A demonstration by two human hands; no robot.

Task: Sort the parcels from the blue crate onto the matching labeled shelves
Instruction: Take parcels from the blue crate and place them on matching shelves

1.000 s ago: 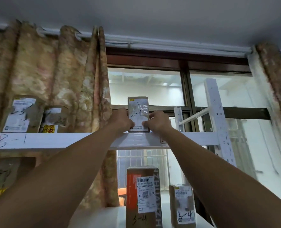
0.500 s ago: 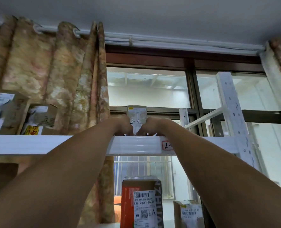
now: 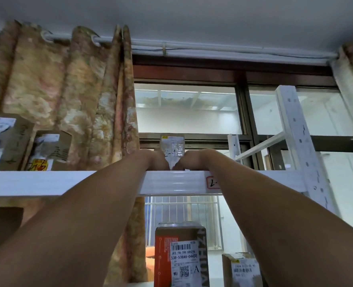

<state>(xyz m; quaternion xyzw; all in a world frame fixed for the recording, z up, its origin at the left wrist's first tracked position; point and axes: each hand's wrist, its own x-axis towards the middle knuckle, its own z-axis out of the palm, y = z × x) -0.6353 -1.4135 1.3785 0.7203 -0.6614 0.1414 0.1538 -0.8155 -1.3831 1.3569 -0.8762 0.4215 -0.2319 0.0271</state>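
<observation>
A small cardboard parcel [image 3: 172, 145] with a white label stands upright on the top white shelf [image 3: 68, 182], above the beam's red-edged tag [image 3: 211, 182]. My left hand [image 3: 154, 159] holds its left side and my right hand [image 3: 193, 159] holds its right side, both reaching over the shelf's front beam. The parcel's lower part is hidden behind my hands and the beam. The blue crate is out of view.
Two cardboard parcels [image 3: 2, 141] [image 3: 50, 151] stand at the left of the same shelf. On the shelf below stand an orange-and-brown box [image 3: 180, 255] and a smaller box [image 3: 243, 270]. A white perforated upright [image 3: 299, 141] rises at right. Flowered curtain [image 3: 57, 90] and window lie behind.
The parcel has gone lower and further back onto the top shelf, with both hands still on its sides. The view has tilted upward and drawn closer to the shelf.
</observation>
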